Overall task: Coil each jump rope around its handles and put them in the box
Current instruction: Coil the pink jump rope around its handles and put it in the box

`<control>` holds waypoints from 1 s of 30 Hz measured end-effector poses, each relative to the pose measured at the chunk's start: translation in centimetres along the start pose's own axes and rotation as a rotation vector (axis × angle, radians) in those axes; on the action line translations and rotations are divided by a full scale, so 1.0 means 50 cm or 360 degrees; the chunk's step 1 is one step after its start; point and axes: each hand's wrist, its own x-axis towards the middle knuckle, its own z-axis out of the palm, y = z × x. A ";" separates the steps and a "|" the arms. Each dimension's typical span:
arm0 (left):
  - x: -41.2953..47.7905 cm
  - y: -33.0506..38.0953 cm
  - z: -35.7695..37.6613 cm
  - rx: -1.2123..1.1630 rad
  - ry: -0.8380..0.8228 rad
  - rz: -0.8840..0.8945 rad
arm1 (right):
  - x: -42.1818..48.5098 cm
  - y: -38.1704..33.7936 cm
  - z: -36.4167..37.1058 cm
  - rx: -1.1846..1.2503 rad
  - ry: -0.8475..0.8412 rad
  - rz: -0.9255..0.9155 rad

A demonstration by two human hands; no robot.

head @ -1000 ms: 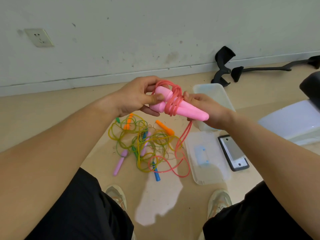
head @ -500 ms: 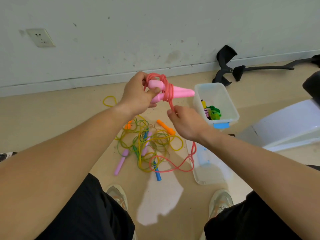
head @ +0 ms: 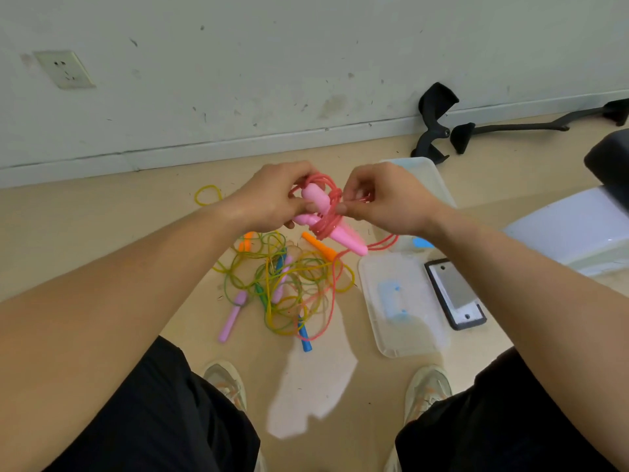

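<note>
Centre frame, my left hand [head: 272,197] grips the pink handles [head: 347,238]; my right hand [head: 386,199] pinches their red cord [head: 335,194]. Tangled ropes [head: 286,284] lie on the floor below, and my right hand half-hides the box [head: 432,175].

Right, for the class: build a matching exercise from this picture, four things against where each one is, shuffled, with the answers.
1 pink handles
2 red cord
3 clear lid
4 wall socket

A pinched by the right hand
B on the wall, upper left
C gripped in the left hand
D flat on the floor, right of the rope tangle

Pairs: 1-C, 2-A, 3-D, 4-B
</note>
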 end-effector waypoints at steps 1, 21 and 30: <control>-0.002 0.003 -0.004 -0.0055 -0.0041 -0.0001 | 0.001 0.012 -0.007 0.0131 -0.0019 0.0014; -0.011 0.015 -0.007 -0.0961 0.0269 -0.0277 | -0.031 0.015 0.116 0.0201 0.0181 0.0438; 0.006 -0.018 -0.007 -0.0149 0.0600 -0.0251 | -0.026 -0.023 0.111 -0.0599 0.0107 0.0128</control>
